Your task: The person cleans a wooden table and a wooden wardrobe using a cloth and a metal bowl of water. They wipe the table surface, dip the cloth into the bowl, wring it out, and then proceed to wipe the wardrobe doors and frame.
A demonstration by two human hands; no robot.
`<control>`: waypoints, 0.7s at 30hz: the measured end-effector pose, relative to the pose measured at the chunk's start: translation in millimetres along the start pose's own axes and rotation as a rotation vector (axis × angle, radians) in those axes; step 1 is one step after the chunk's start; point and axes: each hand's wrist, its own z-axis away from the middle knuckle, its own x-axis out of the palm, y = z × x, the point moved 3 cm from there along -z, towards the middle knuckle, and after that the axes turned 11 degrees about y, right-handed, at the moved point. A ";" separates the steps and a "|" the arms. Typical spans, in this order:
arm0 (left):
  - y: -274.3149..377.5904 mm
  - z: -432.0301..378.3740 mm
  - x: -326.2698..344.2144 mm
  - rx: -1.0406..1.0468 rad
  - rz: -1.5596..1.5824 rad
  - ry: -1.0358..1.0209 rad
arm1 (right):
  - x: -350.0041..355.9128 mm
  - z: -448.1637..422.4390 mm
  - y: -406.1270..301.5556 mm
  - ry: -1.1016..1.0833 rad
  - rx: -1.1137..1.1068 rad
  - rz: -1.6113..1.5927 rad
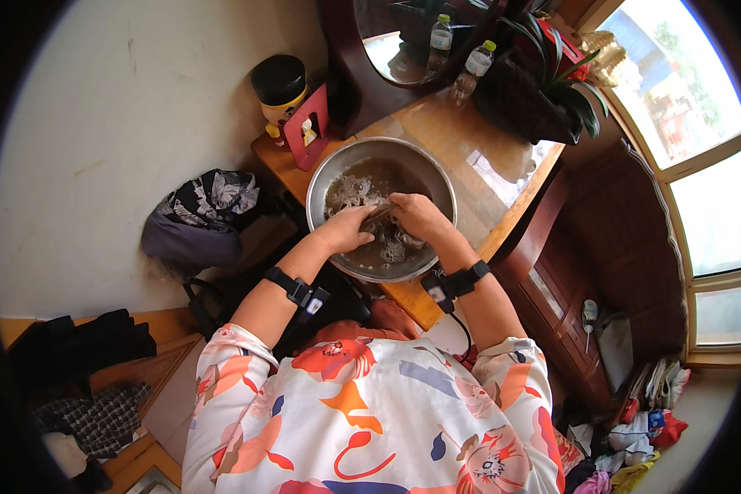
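Observation:
A round stainless-steel basin holds murky brown water with patches of foam. My left hand reaches over its near left side, fingers on a wet, greyish-brown soft piece. From the right, my right hand pinches the same piece, which spans between both hands just above the water. Its kind cannot be told. More pale, stringy pieces lie in the water under and around my hands, partly hidden by them.
The basin stands on a wooden table with a glassy top. Behind it are a plastic bottle, a potted plant and a mirror. A figurine and red stand are at left. Bags hang beside the wall.

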 end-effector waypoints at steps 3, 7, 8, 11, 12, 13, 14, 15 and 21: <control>35.3 9.2 -39.8 0.079 0.247 0.435 | -55.0 -9.4 -45.9 0.098 0.078 -0.275; 44.8 2.1 -61.6 -0.030 0.604 0.394 | -100.2 -14.9 -78.7 0.200 0.002 -0.411; 52.8 1.4 -68.5 0.019 0.602 0.457 | -107.5 -14.2 -83.6 0.216 -0.001 -0.443; 59.1 -5.1 -81.2 0.047 0.630 0.534 | -118.1 -11.6 -78.0 0.294 0.058 -0.487; 49.9 -11.1 -78.6 0.103 0.618 0.558 | -111.7 -12.6 -64.2 0.367 0.055 -0.512; 39.5 -13.2 -72.5 0.042 0.650 0.515 | -107.0 -11.6 -62.0 0.318 0.115 -0.456; 30.4 -14.5 -66.9 -0.019 0.682 0.472 | -102.5 -9.1 -61.7 0.268 0.174 -0.400; 21.4 -16.6 -60.0 -0.078 0.716 0.425 | -98.4 -7.6 -59.1 0.221 0.234 -0.340; 0.6 -2.3 -13.0 0.037 -0.105 0.220 | 1.2 -8.2 29.5 0.063 0.074 -0.001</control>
